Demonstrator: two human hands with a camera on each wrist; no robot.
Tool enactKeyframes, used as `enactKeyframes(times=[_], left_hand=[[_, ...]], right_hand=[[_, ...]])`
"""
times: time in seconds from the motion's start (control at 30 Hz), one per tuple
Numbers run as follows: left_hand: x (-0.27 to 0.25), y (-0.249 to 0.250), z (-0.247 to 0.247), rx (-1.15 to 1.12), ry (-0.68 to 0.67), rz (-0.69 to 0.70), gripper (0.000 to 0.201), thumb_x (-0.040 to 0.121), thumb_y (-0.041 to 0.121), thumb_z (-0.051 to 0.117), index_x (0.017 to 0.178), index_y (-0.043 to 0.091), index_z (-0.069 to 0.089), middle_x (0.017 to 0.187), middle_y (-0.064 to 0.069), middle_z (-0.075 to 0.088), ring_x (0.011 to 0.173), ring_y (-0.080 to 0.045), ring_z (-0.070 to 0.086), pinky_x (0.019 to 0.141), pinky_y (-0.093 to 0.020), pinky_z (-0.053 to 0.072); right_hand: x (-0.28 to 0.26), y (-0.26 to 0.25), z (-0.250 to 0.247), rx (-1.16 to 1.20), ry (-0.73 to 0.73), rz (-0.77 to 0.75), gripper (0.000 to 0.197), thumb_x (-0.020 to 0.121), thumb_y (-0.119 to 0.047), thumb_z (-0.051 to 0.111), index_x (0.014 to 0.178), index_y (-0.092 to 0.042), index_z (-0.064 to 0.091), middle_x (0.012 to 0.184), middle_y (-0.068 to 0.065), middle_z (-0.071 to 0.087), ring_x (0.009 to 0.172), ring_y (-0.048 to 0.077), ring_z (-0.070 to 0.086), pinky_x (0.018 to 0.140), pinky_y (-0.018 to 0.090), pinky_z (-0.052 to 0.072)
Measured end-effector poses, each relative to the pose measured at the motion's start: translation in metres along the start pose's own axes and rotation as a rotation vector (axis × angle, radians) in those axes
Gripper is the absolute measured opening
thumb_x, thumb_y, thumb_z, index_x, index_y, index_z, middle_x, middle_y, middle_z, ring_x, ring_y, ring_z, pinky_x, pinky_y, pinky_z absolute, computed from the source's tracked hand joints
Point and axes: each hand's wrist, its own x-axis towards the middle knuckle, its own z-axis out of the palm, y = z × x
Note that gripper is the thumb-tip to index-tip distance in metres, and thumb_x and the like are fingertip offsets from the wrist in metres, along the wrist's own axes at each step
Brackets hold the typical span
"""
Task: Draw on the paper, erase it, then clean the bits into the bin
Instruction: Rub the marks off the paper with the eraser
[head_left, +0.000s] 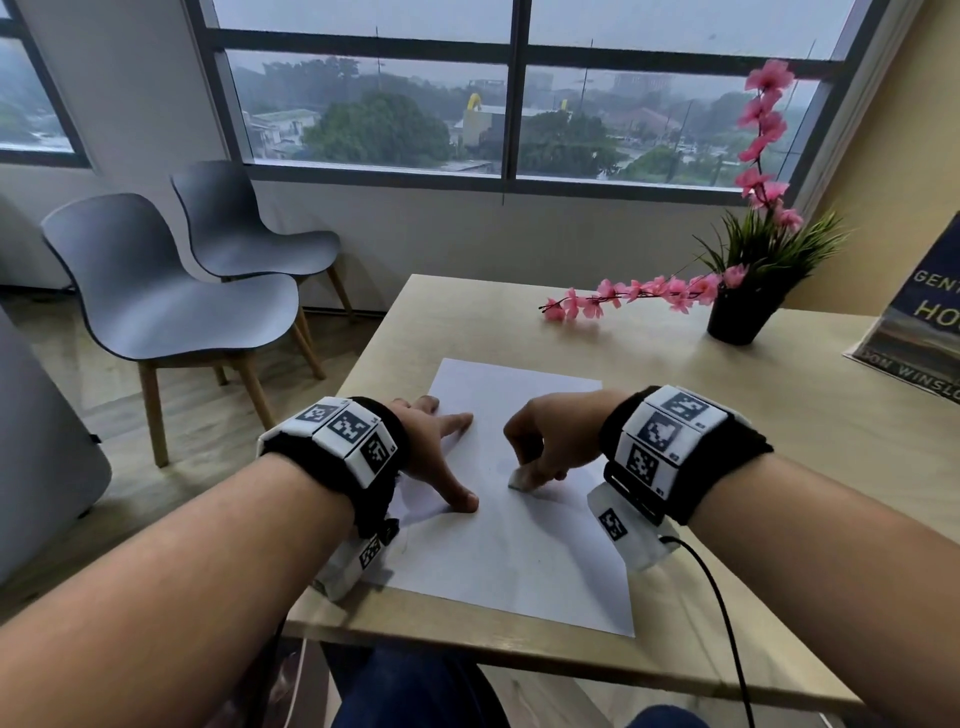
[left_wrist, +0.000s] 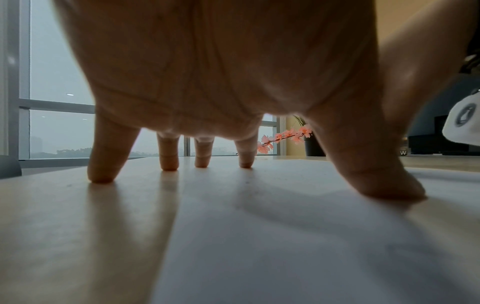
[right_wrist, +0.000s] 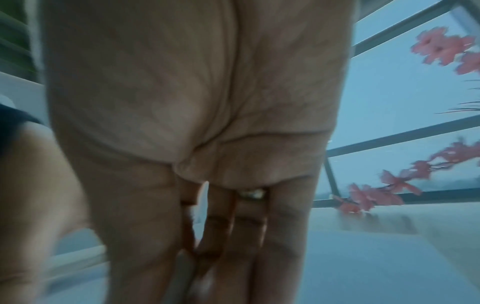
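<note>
A white sheet of paper (head_left: 519, 540) lies on the light wooden table (head_left: 701, 415). My left hand (head_left: 436, 457) presses it down on its left side with fingers (left_wrist: 101, 164) spread straight, the thumb tip on the sheet. My right hand (head_left: 545, 447) pinches a small white eraser (head_left: 519, 478) with curled fingers and holds its end against the paper near the middle. A faint grey smudge shows beside the eraser. The right wrist view is blurred, and the eraser is barely visible there. No bin is in view.
A black pot with green grass and pink flower stems (head_left: 743, 291) stands at the table's back right. A leaning poster or book (head_left: 919, 332) is at the far right. Two grey chairs (head_left: 171, 291) stand left of the table by the window.
</note>
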Motion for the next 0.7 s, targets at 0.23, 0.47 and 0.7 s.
enactKeyframes(times=[0.23,0.47,0.7], left_hand=[[-0.001,0.0,-0.001,-0.005,-0.002,0.006,0.118,0.056,0.08,0.065,0.146,0.049,-0.003,0.16,0.003,-0.007,0.147,-0.029,0.001,0.117,-0.053,0.015],[-0.001,0.001,-0.001,-0.001,0.008,0.011,0.117,0.057,0.079,0.065,0.147,0.048,-0.003,0.16,0.002,-0.007,0.147,-0.029,0.001,0.117,-0.053,0.016],[-0.001,0.0,-0.001,-0.001,0.001,0.004,0.117,0.056,0.08,0.065,0.146,0.049,-0.003,0.16,0.003,-0.007,0.147,-0.028,0.001,0.116,-0.053,0.016]], right_hand=[[0.009,0.01,-0.009,0.04,0.049,0.056,0.026,0.082,-0.04,0.074,0.084,-0.019,0.059,0.075,-0.003,0.067,0.067,0.011,0.061,0.059,0.021,0.045],[0.007,0.008,-0.002,0.045,-0.047,0.009,0.029,0.078,-0.048,0.075,0.083,-0.022,0.061,0.073,-0.009,0.069,0.069,0.008,0.065,0.066,0.023,0.048],[0.004,0.016,-0.005,0.018,0.047,0.048,0.026,0.084,-0.042,0.072,0.08,-0.021,0.057,0.073,-0.005,0.067,0.066,0.011,0.06,0.061,0.023,0.044]])
